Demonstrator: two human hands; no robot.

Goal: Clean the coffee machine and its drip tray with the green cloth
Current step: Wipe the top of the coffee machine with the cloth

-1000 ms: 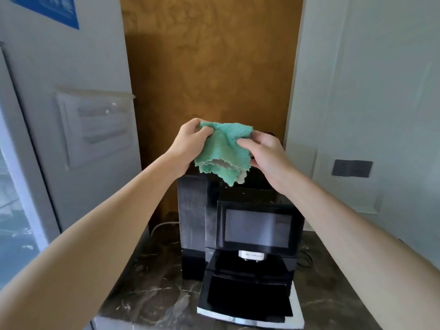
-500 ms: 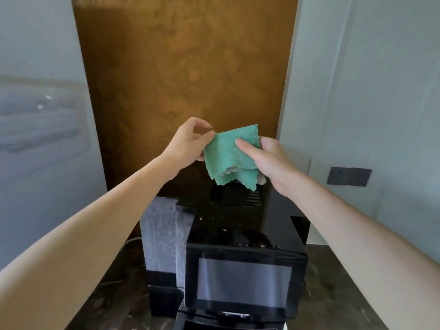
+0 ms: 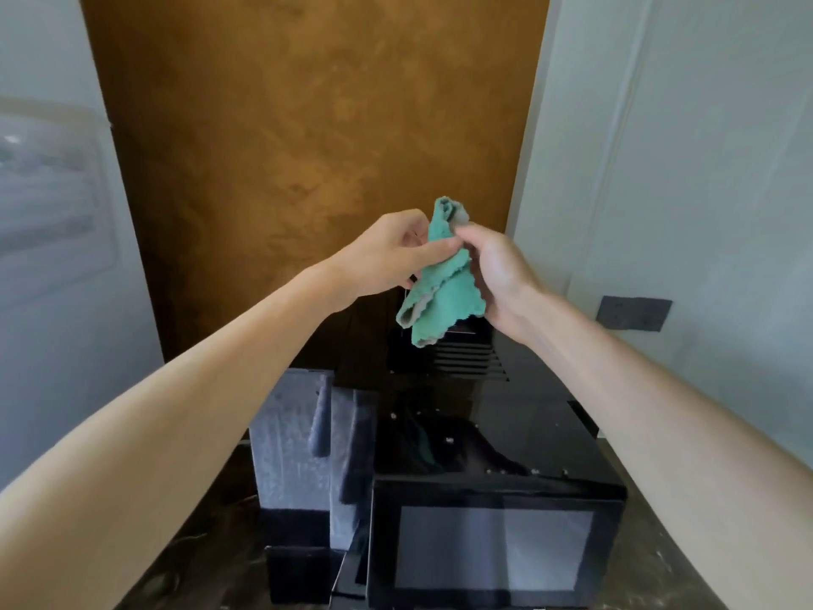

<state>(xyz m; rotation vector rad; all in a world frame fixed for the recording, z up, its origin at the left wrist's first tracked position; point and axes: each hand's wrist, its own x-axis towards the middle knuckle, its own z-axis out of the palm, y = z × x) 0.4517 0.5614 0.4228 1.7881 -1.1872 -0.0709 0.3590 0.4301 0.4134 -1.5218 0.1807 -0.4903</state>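
Both hands, left hand (image 3: 387, 253) and right hand (image 3: 497, 275), pinch the bunched green cloth (image 3: 440, 284) above the black coffee machine (image 3: 497, 499).

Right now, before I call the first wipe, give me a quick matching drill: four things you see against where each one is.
Things:
1. cloth
2. screen
3. vent slots
4. wall plate

Places:
A. front face of the machine
B. pinched between left hand and right hand, above the machine
C. on the pale wall to the right
D. rear of the machine's top, under the cloth

Pairs: 1-B, 2-A, 3-D, 4-C
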